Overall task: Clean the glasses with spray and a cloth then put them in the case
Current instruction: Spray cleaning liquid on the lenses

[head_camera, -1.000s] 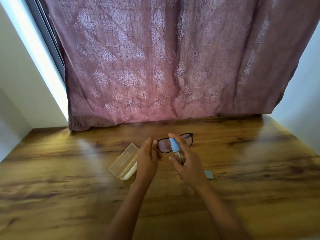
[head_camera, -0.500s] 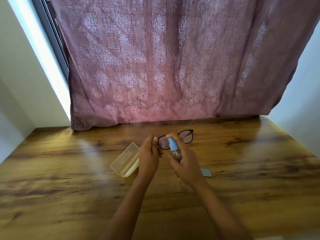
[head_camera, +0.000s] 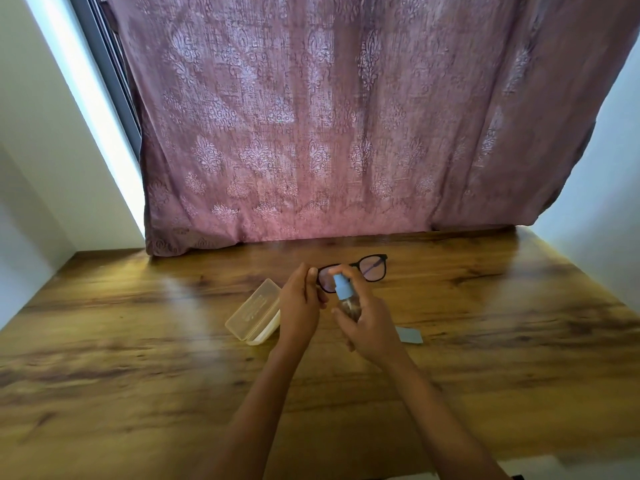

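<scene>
"What did the hands have?"

"The right hand gripped the spray bottle, forefinger on its blue cap. The cloth lay just right of it, the case just left of the left hand, which pinched the glasses by one end, beyond the bottle."

"Anything changed?"

"Hardly. Same pose as a second before, so I'd judge spraying unfinished, wiping still ahead."

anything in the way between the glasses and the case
Nothing visible. The glasses are held by the left hand, next to the case; only that hand lies between. The bottle in the right hand and the cloth sit on the other side.
</scene>
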{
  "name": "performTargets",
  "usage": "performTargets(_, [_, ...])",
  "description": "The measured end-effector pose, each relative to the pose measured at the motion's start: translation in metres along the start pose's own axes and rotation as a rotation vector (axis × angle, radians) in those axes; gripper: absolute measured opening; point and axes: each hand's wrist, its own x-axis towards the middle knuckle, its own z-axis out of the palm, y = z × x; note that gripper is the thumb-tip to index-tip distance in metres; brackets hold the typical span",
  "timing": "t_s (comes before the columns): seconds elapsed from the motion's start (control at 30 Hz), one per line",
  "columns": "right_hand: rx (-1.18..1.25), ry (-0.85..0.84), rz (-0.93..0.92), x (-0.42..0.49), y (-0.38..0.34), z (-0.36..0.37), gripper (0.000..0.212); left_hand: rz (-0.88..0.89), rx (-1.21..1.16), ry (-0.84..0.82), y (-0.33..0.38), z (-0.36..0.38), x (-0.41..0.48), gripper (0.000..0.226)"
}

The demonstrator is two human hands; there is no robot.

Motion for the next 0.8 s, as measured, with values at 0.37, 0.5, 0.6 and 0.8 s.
performTargets(0.37, [0.086, -0.037, 0.098, 0.01, 0.006, -0.013, 0.055, 0.009, 0.026, 0.015, -0.001, -0.002, 0.003, 0.033])
performTargets(0.5, [0.179, 0.002, 0.138, 0.019, 0.008, -0.031, 0.06, 0.008, 0.053, 0.031, -0.004, -0.004, 0.005, 0.032])
performTargets(0.6, [0.241, 0.065, 0.17, 0.025, 0.012, -0.04, 0.056, 0.009, 0.057, 0.066, 0.0, -0.006, 0.004, 0.034])
performTargets(0.8, [0.063, 0.064, 0.194, 0.018, 0.014, -0.038, 0.038, -0.002, 0.028, 0.091, 0.006, -0.008, 0.004, 0.036])
